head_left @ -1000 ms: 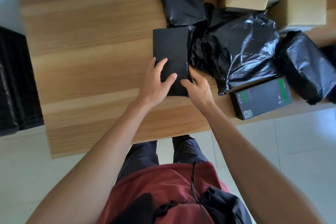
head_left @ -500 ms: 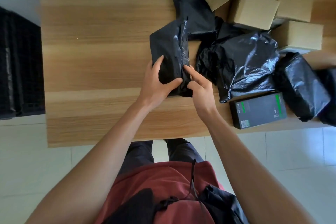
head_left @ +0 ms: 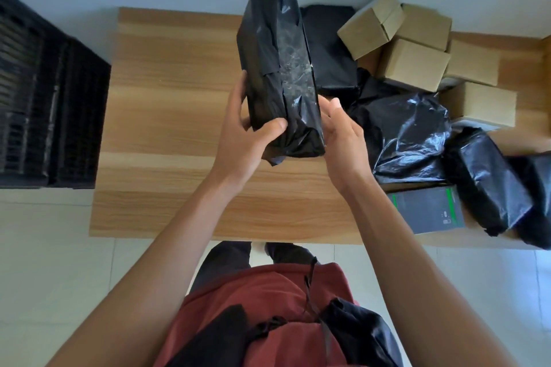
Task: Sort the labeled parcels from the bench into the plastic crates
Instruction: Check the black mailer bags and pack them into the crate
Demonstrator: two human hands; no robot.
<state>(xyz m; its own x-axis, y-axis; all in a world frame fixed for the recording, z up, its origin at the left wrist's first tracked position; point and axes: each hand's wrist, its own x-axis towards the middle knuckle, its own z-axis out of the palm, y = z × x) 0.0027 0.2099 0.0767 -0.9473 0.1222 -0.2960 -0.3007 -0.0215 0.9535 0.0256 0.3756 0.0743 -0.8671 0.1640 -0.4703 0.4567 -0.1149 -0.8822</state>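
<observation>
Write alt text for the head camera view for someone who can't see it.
Both hands, left hand and right hand, hold a black parcel above a wooden bench. More black parcels and cardboard boxes lie right; a black crate sits left.

Soft, even daylight fills the scene, with a cool bluish cast on the wall and floor. Glare streaks the crinkled plastic of the raised parcel (head_left: 280, 68) and the glossy bag (head_left: 405, 131) on the bench (head_left: 179, 98), which throws only a faint shadow. The wide-angle lens bows the bench edges and stretches the forearms toward the bottom corners. The crate (head_left: 44, 104) at left is dark and smeared, its detail lost; the centre is fairly sharp.
</observation>
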